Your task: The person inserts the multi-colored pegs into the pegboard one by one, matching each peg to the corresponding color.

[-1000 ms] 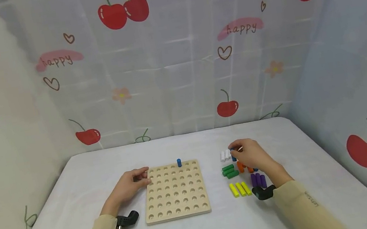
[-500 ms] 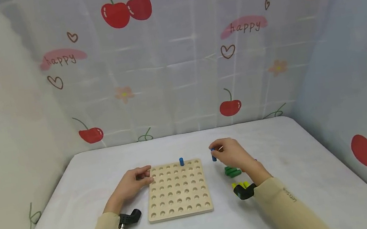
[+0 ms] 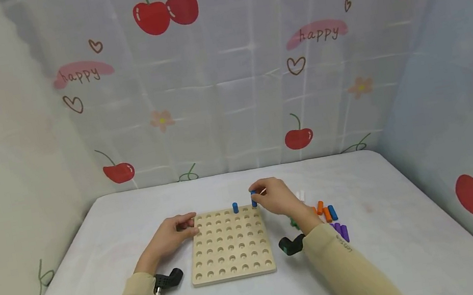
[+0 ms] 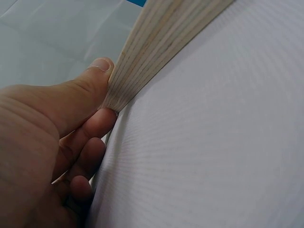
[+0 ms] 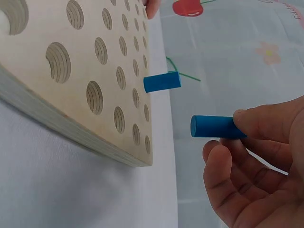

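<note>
- our right hand (image 3: 275, 198), the nearer, pinches one blue peg (image 5: 213, 126) by its top, fingers closed on it.
- that peg hangs upright just above the wooden board (image 3: 237, 251), at its far right corner, not touching.
- our left hand (image 3: 165, 241) grips the far left corner.

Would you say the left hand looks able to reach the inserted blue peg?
Probably yes, after releasing the wooden pegboard: only empty holes separate the left hand from the inserted blue peg.

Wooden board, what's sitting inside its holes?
One blue peg stands in the wooden board; its lower end is hidden inside. No other hole shows one. The right hand pinches another blue peg, not inserted.
</note>
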`<state>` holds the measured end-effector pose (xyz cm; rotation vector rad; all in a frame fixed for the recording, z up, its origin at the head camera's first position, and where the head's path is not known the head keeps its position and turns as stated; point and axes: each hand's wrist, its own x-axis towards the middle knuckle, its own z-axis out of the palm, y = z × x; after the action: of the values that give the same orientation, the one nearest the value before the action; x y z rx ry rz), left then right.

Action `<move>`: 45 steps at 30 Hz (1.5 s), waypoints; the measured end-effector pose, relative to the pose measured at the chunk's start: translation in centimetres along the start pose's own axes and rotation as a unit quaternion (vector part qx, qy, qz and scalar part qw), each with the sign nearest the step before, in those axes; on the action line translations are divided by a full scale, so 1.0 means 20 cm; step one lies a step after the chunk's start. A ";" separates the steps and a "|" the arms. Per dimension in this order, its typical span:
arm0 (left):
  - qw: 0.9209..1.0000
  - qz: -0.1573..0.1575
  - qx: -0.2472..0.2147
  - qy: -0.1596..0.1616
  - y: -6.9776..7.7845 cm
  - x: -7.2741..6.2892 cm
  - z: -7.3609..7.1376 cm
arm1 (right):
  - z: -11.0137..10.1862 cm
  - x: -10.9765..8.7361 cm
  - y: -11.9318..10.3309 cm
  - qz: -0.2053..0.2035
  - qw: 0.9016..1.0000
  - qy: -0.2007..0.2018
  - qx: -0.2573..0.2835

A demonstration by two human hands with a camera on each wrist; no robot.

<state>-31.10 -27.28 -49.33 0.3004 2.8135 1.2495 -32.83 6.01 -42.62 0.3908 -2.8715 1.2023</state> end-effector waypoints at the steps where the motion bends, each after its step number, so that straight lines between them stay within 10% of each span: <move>1: 1.000 0.000 -0.001 0.000 0.00 0.00 0.00 | 0.01 0.01 0.00 -0.001 1.000 -0.001 0.003; 45: 1.000 -0.009 0.008 0.001 0.01 0.01 0.00 | 0.16 0.05 0.02 0.005 0.999 -0.029 0.043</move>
<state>-31.20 -27.14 -49.25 0.2735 2.8224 1.2263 -33.59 3.82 -45.08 0.4207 -2.8790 1.3419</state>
